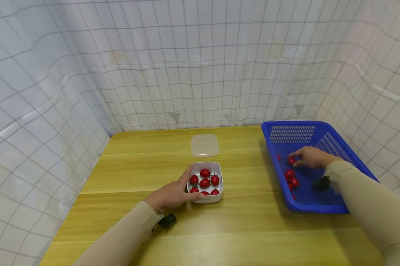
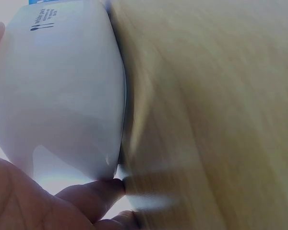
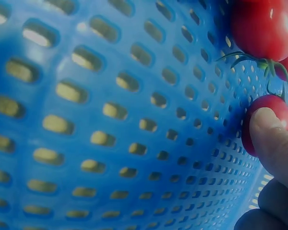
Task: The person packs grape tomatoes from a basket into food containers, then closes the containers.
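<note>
My left hand [image 1: 174, 192] grips a small white plastic container [image 1: 210, 199] at its near left corner, with the thumb along the front wall and the fingers along the left side. Several red cherry tomatoes [image 1: 204, 183] with green stems lie inside it. In the left wrist view, the container's wall [image 2: 62, 91] carries small dark print. On the right, my right hand [image 1: 311, 157] reaches into a blue slotted basket [image 1: 275, 168] and pinches a cherry tomato [image 3: 248, 132]; the thumb presses on it. Other tomatoes [image 1: 293, 181] lie along the basket's left side.
A flat translucent lid [image 1: 204, 145] lies on the wooden table [image 1: 146, 155] just behind the container. White grid-patterned sheeting [image 1: 200, 74] hangs around the back and both sides. The basket's raised rim surrounds the right hand.
</note>
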Demonstrator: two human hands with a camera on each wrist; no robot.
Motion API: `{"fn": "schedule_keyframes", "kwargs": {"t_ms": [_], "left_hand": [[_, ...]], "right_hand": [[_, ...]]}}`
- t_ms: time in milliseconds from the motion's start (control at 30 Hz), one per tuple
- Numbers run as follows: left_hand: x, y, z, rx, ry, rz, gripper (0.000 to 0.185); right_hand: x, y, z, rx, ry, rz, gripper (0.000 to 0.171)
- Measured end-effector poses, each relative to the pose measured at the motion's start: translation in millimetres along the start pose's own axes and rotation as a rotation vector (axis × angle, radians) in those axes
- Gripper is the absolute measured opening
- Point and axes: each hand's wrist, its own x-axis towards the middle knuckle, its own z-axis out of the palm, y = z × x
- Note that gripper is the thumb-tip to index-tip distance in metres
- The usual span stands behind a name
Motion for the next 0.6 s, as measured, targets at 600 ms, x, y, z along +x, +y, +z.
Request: {"fn": "schedule_keyframes", "kwargs": {"t_ms": [600], "left_hand": [[-4.0, 0.9, -1.1, -0.029, 0.002, 0.004, 0.114]], "right_hand": [[-0.3, -0.4, 4.8, 0.073, -0.006, 0.050, 0.044]]}}
